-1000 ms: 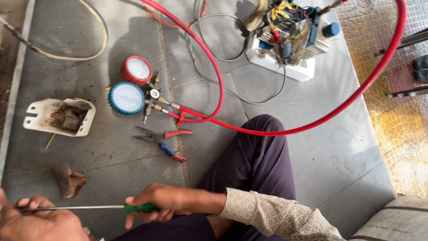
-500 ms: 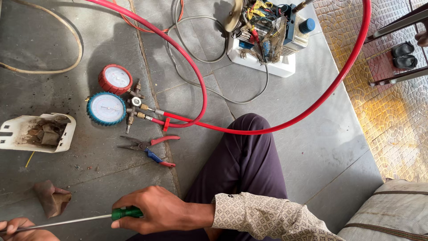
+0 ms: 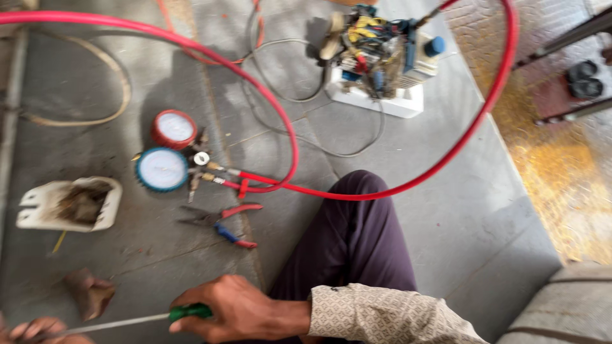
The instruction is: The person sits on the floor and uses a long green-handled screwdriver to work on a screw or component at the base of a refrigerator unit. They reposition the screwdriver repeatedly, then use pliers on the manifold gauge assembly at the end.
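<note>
Currently: right hand (image 3: 233, 312) wrapped around green plastic handle of long steel-shaft screwdriver (image 3: 137, 320), held roughly level, low over grey concrete floor (image 3: 446, 210). Shaft runs leftward to left hand (image 3: 35, 331), at bottom left corner, mostly cut off by frame edge; fingers curled near shaft tip, grip itself cannot be told. Crumpled brown scrap (image 3: 89, 292) on floor just above shaft. Dirty white plastic tray (image 3: 67, 204) further up, left. Red-and-blue-handled pliers (image 3: 223, 223) lying open on floor, near bent knee in dark purple trousers (image 3: 350, 236). Two round gauges, red-rimmed (image 3: 173, 129) and blue-rimmed (image 3: 161, 169), touching, joined to brass manifold; red rubber hose (image 3: 408, 185) loops from it around knee. White-based unit with tangled coloured wiring (image 3: 376, 60) at top, well apart.
</note>
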